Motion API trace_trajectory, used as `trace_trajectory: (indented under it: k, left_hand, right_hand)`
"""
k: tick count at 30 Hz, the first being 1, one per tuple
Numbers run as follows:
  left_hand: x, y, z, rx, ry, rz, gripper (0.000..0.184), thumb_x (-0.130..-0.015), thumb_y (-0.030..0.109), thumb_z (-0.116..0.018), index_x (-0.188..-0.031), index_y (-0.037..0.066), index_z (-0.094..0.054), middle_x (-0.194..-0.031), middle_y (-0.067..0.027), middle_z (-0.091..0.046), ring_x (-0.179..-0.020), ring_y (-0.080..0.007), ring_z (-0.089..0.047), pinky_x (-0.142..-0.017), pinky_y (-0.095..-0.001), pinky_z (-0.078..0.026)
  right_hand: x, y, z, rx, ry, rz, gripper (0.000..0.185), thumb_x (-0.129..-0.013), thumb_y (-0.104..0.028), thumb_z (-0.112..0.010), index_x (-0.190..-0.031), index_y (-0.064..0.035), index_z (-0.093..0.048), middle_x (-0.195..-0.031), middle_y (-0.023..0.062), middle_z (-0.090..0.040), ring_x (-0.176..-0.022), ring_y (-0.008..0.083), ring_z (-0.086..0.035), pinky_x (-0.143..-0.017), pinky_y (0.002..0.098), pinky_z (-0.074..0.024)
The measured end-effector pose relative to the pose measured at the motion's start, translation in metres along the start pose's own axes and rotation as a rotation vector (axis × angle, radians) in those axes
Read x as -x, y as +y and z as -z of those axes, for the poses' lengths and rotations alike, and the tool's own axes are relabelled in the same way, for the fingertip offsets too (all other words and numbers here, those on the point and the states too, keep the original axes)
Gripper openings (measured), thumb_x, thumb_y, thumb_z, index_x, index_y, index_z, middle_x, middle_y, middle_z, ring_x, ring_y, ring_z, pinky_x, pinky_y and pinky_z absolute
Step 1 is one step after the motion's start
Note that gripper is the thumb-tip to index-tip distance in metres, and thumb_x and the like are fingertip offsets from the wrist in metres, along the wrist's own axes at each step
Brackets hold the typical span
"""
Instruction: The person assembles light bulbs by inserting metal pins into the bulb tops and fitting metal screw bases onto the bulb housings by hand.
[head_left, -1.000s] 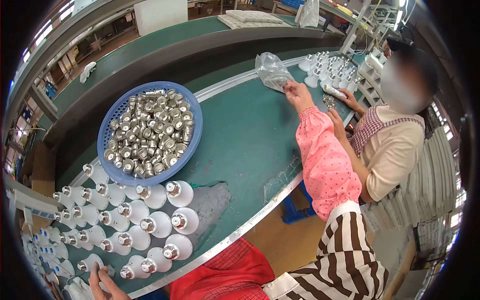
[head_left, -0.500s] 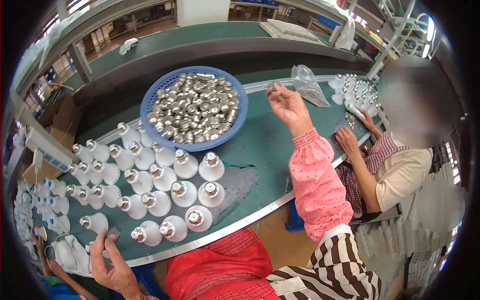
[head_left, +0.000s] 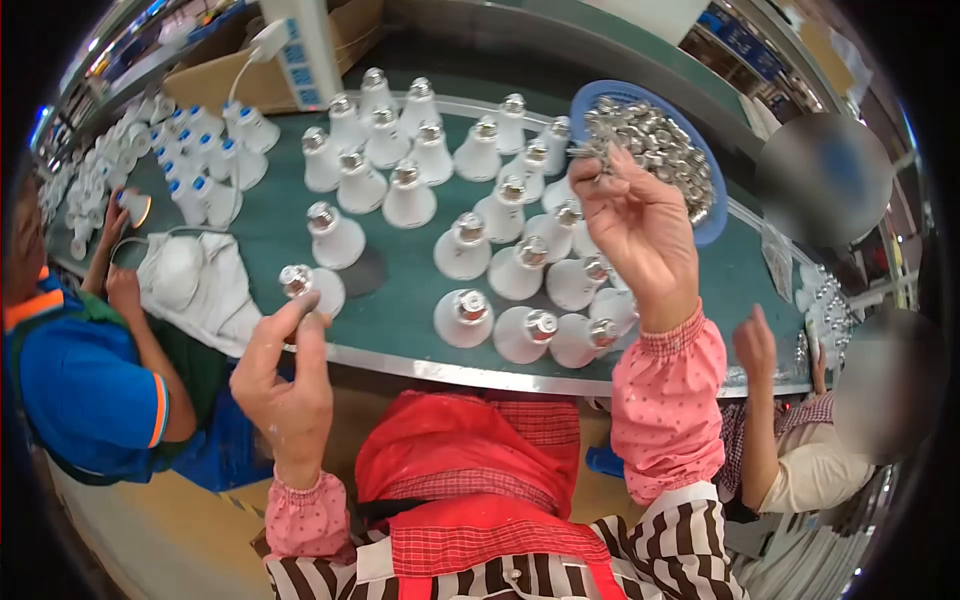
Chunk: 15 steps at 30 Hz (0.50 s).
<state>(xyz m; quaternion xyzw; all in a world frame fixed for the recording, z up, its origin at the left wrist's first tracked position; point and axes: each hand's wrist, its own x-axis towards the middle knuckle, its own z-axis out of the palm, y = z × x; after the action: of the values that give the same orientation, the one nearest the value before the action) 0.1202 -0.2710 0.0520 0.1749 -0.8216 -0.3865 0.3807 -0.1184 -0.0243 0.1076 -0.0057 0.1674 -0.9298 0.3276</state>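
Observation:
My left hand [head_left: 290, 385] is at the near edge of the green bench, thumb and forefinger pinched; what sits between the fingertips is too small to name. Just beyond them stands a white bulb [head_left: 322, 290] with a silver cap. My right hand [head_left: 640, 225] is raised in front of the blue basket [head_left: 715, 215], its fingers closed on a bunch of small metal pins [head_left: 592, 155]. Silver screw caps [head_left: 665, 145] fill that basket. Several white bulbs with silver caps [head_left: 408, 197] stand upright between my hands and farther back.
On the left, a person in a blue shirt [head_left: 85, 370] holds a bulb near blue-tipped bulbs [head_left: 215, 200] and a white cloth [head_left: 195, 290]. A cardboard box [head_left: 225, 80] is behind. Another person [head_left: 810, 450] works at the right, near a plastic bag [head_left: 777, 258].
The view has swung left. My right hand has come back from beside the plastic bag, carrying small metal pins, to in front of the basket. My left thumb and forefinger have come together.

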Motion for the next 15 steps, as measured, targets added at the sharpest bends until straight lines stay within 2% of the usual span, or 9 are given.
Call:
trace_trajectory:
  k: [1, 4, 7, 11, 12, 15]
  left_hand:
    - [0.004, -0.003, 0.002, 0.033, -0.033, 0.067, 0.019, -0.100, -0.002, -0.067, -0.116, -0.004, -0.076, -0.098, -0.0096, -0.079, -0.092, -0.0147, -0.073, -0.083, -0.0276, -0.055]
    - [0.018, -0.005, 0.000, 0.086, -0.106, 0.105, 0.019, -0.099, -0.001, -0.068, -0.116, -0.002, -0.076, -0.095, -0.0094, -0.078, -0.088, -0.0134, -0.073, -0.080, -0.0269, -0.055]
    - [0.036, -0.014, -0.018, 0.145, -0.136, 0.112, 0.020, -0.097, -0.001, -0.069, -0.116, -0.001, -0.076, -0.095, -0.0088, -0.077, -0.084, -0.0128, -0.071, -0.079, -0.0265, -0.055]
    - [0.048, -0.021, -0.037, 0.258, -0.094, 0.170, 0.031, -0.096, -0.004, -0.068, -0.127, 0.001, -0.072, -0.103, -0.0083, -0.076, -0.088, -0.0121, -0.071, -0.077, -0.0265, -0.055]
    - [0.049, -0.023, -0.036, 0.263, -0.120, 0.181, 0.041, -0.095, -0.005, -0.068, -0.136, 0.001, -0.067, -0.111, -0.0099, -0.074, -0.095, -0.0135, -0.071, -0.080, -0.0275, -0.056]
    - [0.047, -0.029, -0.044, 0.252, -0.025, 0.128, 0.052, -0.090, -0.006, -0.071, -0.141, 0.001, -0.062, -0.109, -0.0139, -0.072, -0.081, -0.0189, -0.069, -0.077, -0.0327, -0.057]
  right_hand:
    - [-0.002, 0.016, -0.005, 0.011, -0.020, -0.031, 0.033, -0.096, 0.011, -0.068, -0.126, 0.0054, -0.056, -0.118, 0.0173, -0.059, -0.108, 0.0299, -0.060, -0.074, 0.0246, -0.0588]
    - [-0.004, 0.060, -0.020, 0.034, -0.049, -0.087, 0.034, -0.097, 0.007, -0.069, -0.129, 0.0054, -0.056, -0.117, 0.0163, -0.061, -0.106, 0.0287, -0.062, -0.076, 0.0250, -0.0576]
    - [-0.006, 0.103, -0.033, 0.026, -0.048, -0.186, 0.028, -0.100, 0.009, -0.062, -0.127, 0.0057, -0.055, -0.115, 0.0159, -0.059, -0.106, 0.0249, -0.055, -0.071, 0.0228, -0.0549]
    - [-0.001, 0.141, -0.028, 0.081, -0.019, -0.261, 0.029, -0.100, 0.007, -0.064, -0.128, 0.0045, -0.057, -0.115, 0.0149, -0.061, -0.105, 0.0252, -0.058, -0.073, 0.0232, -0.0553]
    - [0.001, 0.150, -0.024, 0.097, -0.005, -0.273, 0.029, -0.100, 0.006, -0.064, -0.128, 0.0043, -0.058, -0.114, 0.0147, -0.061, -0.104, 0.0252, -0.060, -0.073, 0.0232, -0.0555]
    - [0.004, 0.171, -0.008, 0.130, 0.020, -0.312, 0.023, -0.101, 0.002, -0.066, -0.124, 0.0034, -0.061, -0.110, 0.0127, -0.065, -0.098, 0.0217, -0.064, -0.076, 0.0246, -0.0568]
